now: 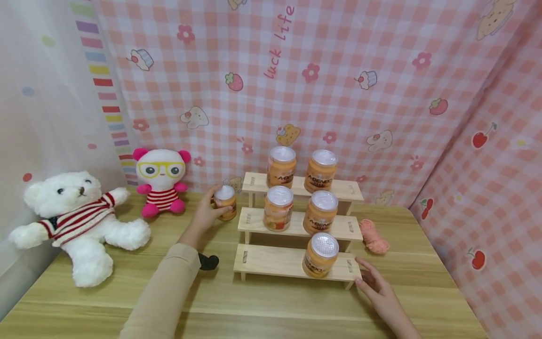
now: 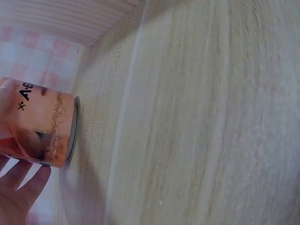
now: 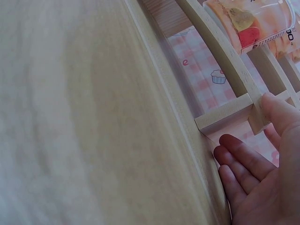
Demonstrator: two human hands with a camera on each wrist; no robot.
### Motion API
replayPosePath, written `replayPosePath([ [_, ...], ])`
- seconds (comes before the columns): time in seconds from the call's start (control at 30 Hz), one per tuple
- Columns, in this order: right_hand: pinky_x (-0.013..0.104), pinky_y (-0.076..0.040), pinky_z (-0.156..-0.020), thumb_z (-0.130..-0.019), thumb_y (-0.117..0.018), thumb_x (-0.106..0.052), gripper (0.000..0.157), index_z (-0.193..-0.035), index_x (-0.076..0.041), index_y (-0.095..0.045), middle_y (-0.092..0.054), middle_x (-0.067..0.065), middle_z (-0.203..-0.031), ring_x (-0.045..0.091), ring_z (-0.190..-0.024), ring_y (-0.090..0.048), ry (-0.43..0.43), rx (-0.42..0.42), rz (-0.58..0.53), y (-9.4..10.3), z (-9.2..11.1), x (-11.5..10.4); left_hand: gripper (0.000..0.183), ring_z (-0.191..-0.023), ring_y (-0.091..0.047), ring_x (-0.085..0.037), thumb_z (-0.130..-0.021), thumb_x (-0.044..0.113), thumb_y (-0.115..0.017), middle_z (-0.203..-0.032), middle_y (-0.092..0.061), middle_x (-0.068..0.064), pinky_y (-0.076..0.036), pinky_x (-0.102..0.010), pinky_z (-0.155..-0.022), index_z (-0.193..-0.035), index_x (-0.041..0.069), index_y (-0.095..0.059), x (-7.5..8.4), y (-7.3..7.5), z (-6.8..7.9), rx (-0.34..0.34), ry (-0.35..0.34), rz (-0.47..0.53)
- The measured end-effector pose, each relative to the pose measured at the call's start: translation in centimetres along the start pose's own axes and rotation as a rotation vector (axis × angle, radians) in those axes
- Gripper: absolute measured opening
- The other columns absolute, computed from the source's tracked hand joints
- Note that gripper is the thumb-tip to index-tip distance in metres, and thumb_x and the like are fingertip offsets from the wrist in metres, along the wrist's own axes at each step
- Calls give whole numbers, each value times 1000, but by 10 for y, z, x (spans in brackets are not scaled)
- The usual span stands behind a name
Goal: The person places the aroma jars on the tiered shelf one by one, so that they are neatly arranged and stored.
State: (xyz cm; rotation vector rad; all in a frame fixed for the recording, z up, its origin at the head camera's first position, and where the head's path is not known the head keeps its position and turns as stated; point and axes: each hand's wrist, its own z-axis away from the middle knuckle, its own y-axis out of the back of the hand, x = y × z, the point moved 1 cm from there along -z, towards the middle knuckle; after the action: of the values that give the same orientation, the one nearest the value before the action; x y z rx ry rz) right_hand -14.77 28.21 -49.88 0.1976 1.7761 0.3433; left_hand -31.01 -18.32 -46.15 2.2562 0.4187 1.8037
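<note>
In the head view my left hand grips an orange can with a silver lid, left of a three-step wooden stand. The left wrist view shows the can's base close to the wooden tabletop, with fingers and thumb around its sides. My right hand is at the right end of the bottom step. Its thumb touches the step's corner in the right wrist view, while the other fingers extend loosely below. One matching can stands on the bottom step's right side.
Two cans stand on the middle step, including one at left, and two on the top step, including one at right. Pink yarn lies right of the stand. A white teddy bear and pink-and-white plush sit at left.
</note>
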Motion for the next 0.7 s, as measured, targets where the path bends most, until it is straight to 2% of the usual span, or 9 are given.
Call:
replayPosePath([
  [0.13,19,-49,-81,-96,-56,-4,46,-140,1,-42,-61,21,-115,4,-99,-58,8,0,4,1,0,0,77,-117,-45,-41,-80,4,-76,-139,-41,-25,-44,-49,-94,-145,1,-34,-1,-1,-1,9,6,10],
  [0.3,19,-49,-80,-96,-56,-4,46,-140,1,-42,-63,13,-113,4,-99,-58,25,-7,6,1,1,1,77,-117,-46,-40,-79,4,-77,-139,-41,-24,-43,-48,-95,-144,1,-36,-3,0,-1,24,13,11],
  [0.57,18,-49,-79,-95,-56,-1,46,-139,2,-43,-62,16,-112,4,-99,-58,66,-6,-1,0,1,0,74,-114,-49,-39,-78,0,-78,-137,-43,-25,-45,-47,-92,-142,-1,-40,-4,4,6,63,-30,34],
  [0.7,19,-49,-80,-95,-56,-2,46,-139,2,-42,-63,11,-112,5,-99,-59,52,-6,-2,1,0,1,73,-110,-51,-37,-77,0,-79,-134,-46,-25,-48,-43,-87,-140,1,-43,-3,6,11,90,-50,30],
])
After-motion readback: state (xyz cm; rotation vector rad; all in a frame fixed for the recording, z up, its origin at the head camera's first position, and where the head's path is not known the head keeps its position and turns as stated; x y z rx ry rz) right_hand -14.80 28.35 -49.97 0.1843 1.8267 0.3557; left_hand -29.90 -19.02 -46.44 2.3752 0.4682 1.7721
